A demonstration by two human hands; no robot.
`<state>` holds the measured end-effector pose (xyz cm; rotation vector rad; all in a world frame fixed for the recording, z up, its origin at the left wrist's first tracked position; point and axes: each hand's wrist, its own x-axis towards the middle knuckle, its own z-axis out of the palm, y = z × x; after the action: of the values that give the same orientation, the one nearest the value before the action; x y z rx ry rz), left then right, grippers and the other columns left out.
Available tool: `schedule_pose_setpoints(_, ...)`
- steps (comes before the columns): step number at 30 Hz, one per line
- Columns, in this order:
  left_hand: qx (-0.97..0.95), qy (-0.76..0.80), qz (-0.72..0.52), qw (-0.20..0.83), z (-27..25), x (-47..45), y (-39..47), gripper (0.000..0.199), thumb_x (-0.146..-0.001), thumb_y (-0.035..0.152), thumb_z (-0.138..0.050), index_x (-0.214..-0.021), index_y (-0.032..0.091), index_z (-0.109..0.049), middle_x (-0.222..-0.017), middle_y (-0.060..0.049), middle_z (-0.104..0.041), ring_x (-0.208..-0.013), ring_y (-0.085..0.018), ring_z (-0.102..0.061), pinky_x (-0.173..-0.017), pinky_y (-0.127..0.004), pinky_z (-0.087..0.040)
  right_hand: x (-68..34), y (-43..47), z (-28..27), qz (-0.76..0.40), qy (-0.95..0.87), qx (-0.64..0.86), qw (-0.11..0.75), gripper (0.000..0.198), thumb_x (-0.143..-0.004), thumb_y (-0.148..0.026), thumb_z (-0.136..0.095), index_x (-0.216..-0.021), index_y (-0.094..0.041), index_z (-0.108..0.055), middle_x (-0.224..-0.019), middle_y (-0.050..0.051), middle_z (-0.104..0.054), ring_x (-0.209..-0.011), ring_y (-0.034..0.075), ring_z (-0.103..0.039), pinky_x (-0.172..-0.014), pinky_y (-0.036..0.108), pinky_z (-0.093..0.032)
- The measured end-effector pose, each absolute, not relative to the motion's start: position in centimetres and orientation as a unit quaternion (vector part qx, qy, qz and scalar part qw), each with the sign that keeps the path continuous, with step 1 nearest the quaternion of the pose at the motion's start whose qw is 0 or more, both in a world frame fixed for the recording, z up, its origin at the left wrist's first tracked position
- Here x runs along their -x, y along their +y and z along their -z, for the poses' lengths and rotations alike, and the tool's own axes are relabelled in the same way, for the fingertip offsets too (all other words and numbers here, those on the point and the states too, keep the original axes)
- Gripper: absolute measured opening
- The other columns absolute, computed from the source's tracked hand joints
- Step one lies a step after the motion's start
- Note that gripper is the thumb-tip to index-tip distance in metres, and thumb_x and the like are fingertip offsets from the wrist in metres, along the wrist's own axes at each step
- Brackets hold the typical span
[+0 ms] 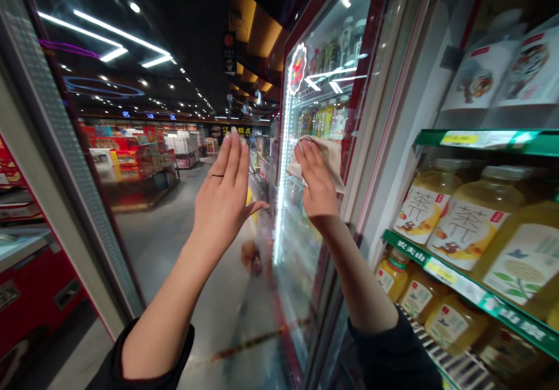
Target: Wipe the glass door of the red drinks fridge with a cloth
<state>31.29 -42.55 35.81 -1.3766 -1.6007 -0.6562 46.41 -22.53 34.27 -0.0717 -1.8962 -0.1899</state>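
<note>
My left hand [223,189] lies flat against the glass door [174,273], fingers straight and close together, thumb out to the side. It wears a thin dark ring and holds nothing. To its right, my right hand [321,189] presses a pale folded cloth [334,160] on the glass, near the door's right frame [371,128]. The fingers lie over the cloth, and part of it is hidden beneath them. Both arms are stretched forward, with dark sleeves pushed back.
Beside me on the right, shelves hold bottles of yellow tea drink [469,218] behind green price strips [476,288]. A lit glass panel with an LED strip [282,204] shows drinks. Through the glass appear store displays [131,157] and a red vehicle-shaped stand [39,297].
</note>
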Motion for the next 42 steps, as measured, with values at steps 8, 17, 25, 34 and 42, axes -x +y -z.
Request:
schedule_pose_setpoints(8, 0.564, -0.642, 0.260, 0.451, -35.5, -30.9, -42.3, 0.106, -0.106, 0.039, -0.065, -0.183, 0.011, 0.002, -0.192, -0.019, -0.010, -0.179, -0.033, -0.006, -0.146, -0.053, -0.020, -45.5, -24.6, -34.0, 0.086, -0.829, -0.006, 0.553, 0.096, -0.103, 0.006, -0.026, -0.181, -0.046, -0.010, -0.185, -0.009, -0.038, -0.175, 0.019, -0.026, -0.147, 0.051, -0.029)
schedule_pose_setpoints(17, 0.574, -0.609, 0.268, 0.477, -35.2, -30.5, -42.1, 0.102, -0.113, 0.036, -0.056, -0.181, 0.017, 0.018, -0.192, -0.020, -0.008, -0.179, -0.035, -0.009, -0.144, -0.059, -0.027, -44.7, -23.7, -35.8, 0.085, -0.800, -0.009, 0.594, 0.089, -0.104, 0.004, -0.028, -0.183, -0.036, -0.018, -0.187, -0.002, -0.035, -0.176, 0.024, -0.022, -0.146, 0.057, -0.025)
schedule_pose_setpoints(25, 0.582, -0.584, 0.302, 0.478, -34.9, -30.2, -41.9, 0.094, -0.114, 0.039, -0.053, -0.183, 0.018, 0.008, -0.192, -0.019, -0.012, -0.179, -0.035, -0.013, -0.144, -0.061, -0.028, -44.5, -25.8, -33.0, 0.095, -0.811, -0.037, 0.576, 0.085, -0.111, -0.003, -0.034, -0.182, -0.043, -0.011, -0.185, -0.004, -0.039, -0.174, 0.020, -0.032, -0.145, 0.051, -0.034)
schedule_pose_setpoints(34, 0.605, -0.558, 0.274, 0.497, -35.2, -29.7, -42.6, 0.087, -0.116, 0.033, -0.052, -0.182, 0.011, -0.001, -0.189, -0.023, -0.023, -0.177, -0.034, -0.018, -0.141, -0.059, -0.035, -42.7, -25.8, -36.6, 0.113, -0.802, -0.020, 0.586, 0.082, -0.109, -0.002, -0.027, -0.184, -0.036, -0.014, -0.187, -0.001, -0.035, -0.176, 0.023, -0.023, -0.146, 0.054, -0.028)
schedule_pose_setpoints(42, 0.558, -0.536, 0.243, 0.585, -34.2, -25.6, -50.8, 0.100, -0.106, 0.036, -0.078, -0.183, 0.017, -0.017, -0.182, -0.014, -0.039, -0.172, -0.030, -0.036, -0.141, -0.047, -0.040, -43.9, -25.5, -34.8, 0.121, -0.776, -0.025, 0.619, 0.096, -0.102, 0.009, -0.025, -0.182, -0.043, -0.011, -0.187, -0.004, -0.036, -0.174, 0.021, -0.028, -0.143, 0.054, -0.035)
